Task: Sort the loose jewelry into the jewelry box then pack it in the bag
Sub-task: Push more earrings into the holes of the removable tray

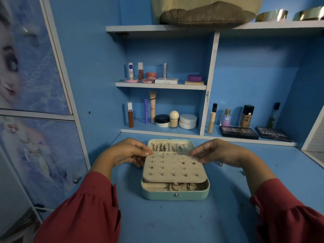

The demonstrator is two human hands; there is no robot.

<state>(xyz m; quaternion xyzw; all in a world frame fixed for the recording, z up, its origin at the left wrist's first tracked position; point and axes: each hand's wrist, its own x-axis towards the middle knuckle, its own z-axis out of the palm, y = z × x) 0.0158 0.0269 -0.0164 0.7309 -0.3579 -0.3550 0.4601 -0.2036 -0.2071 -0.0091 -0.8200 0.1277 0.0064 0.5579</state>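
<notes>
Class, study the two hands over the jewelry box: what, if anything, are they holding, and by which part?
Both hold the beige earring panel of the jewelry box. The left hand pinches its far left corner, the right hand its far right corner.

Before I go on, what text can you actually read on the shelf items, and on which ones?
"NIVEA": white tube, upper shelf.
"SB": perfume bottle, lower right.
"MATTE": right-hand black palette; smaller line beneath too blurred.
Labels on the other tubes, jars and bottles: too small to read.
</notes>
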